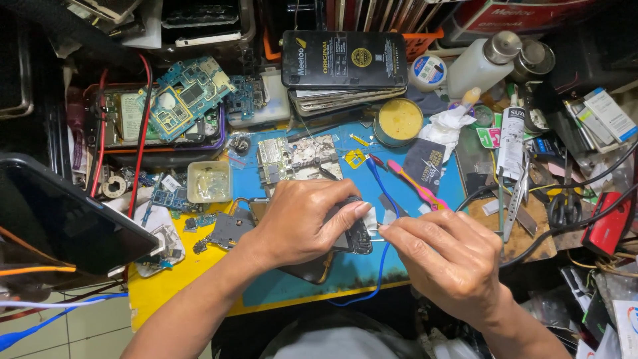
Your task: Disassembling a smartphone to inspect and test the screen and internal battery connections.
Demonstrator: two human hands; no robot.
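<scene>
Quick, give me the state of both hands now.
Left hand: closed around a small dark phone part.
Right hand: fingertips pinched on a thin tool; its kind cannot be told.

Near the front edge of the work mat [425, 262]: left hand [299, 223] on a small phone part [352, 236], right hand [448, 256] just right of it, fingertips meeting. Behind the hands, a circuit board [296, 159]. Left of that board, a small tray [209, 181]. Toward the mat's back edge, a round tin [399, 121]; behind it, stacked phones [344, 63]. Right of the tin, a crumpled tissue [446, 126], then a squeeze bottle [482, 66]. Off the right edge, tweezers [517, 193].
</scene>
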